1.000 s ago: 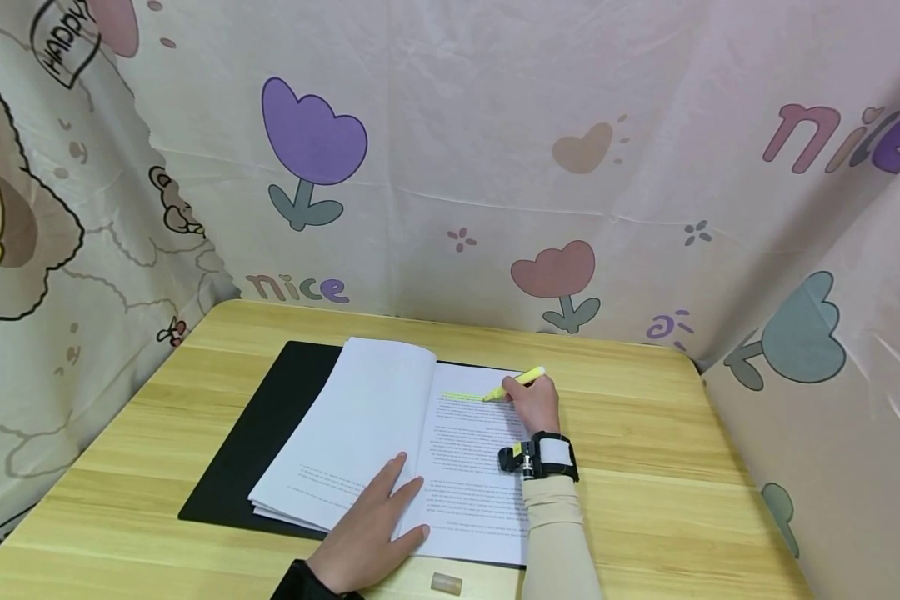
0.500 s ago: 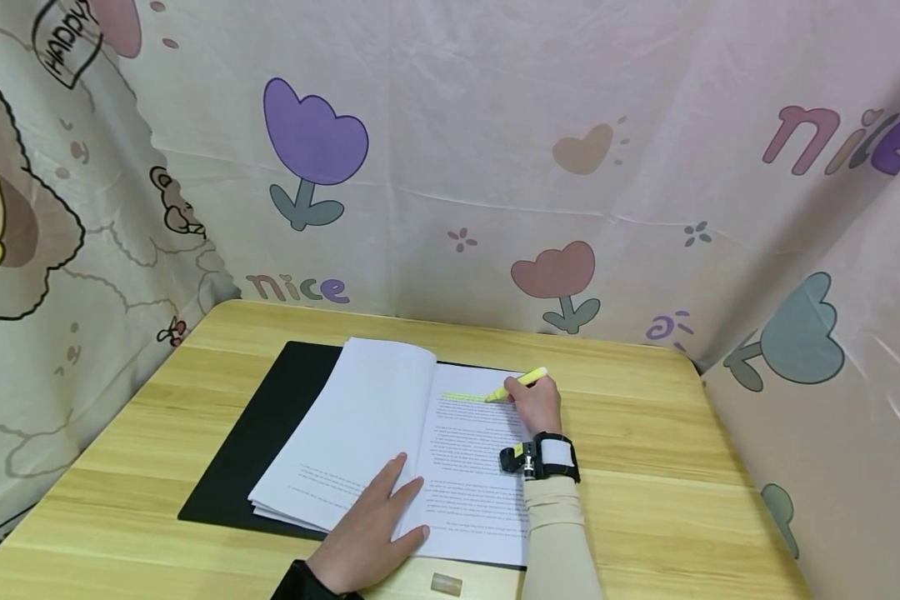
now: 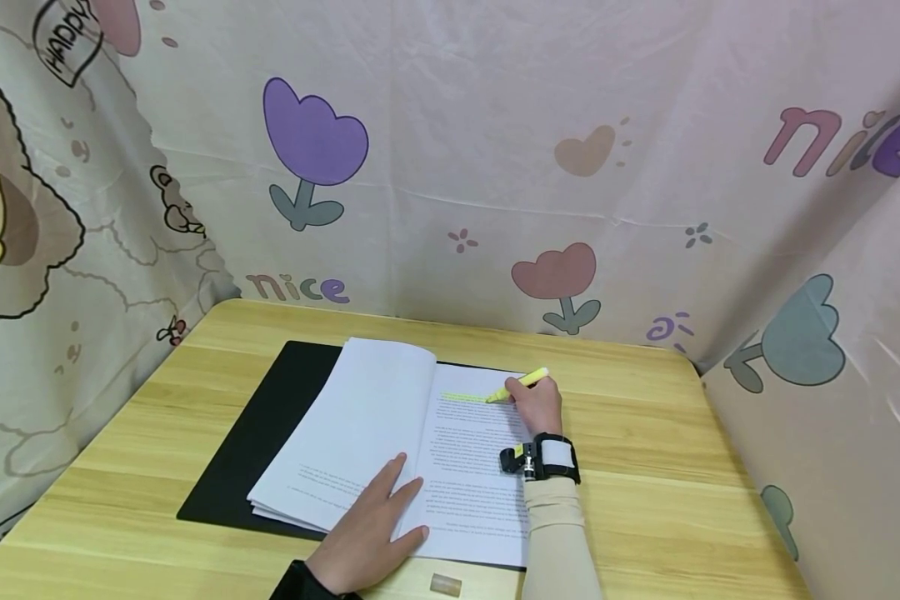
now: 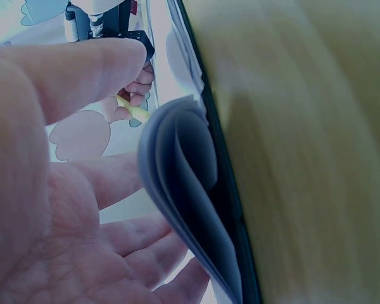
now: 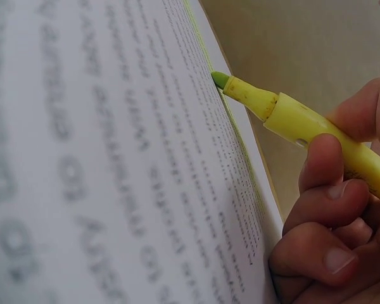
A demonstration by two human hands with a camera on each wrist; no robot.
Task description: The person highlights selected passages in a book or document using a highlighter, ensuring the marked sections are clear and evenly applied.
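Observation:
My right hand (image 3: 538, 407) pinches a yellow highlighter (image 5: 310, 120) between thumb and fingers. Its green-tinted tip sits right at the text near the top of the right-hand printed page (image 3: 472, 483), where yellow strokes mark the upper lines. My left hand (image 3: 371, 533) lies with straight, spread fingers over the fold, across the lower part of the left page (image 3: 367, 417). In the left wrist view, the curled bundle of pages (image 4: 183, 164) bulges beside the left fingers. Under the pages lies a black folder (image 3: 247, 450), its left cover showing.
A small greyish-brown block (image 3: 446, 584) lies on the wooden table (image 3: 645, 500) below the folder, between the two arms. A patterned cloth (image 3: 435, 167) hangs behind the table and along both sides. A camera is strapped to my right wrist.
The right hand and highlighter have crept slightly to the right along the line, and the yellow stroke reaches a little farther. The left hand stays in place.

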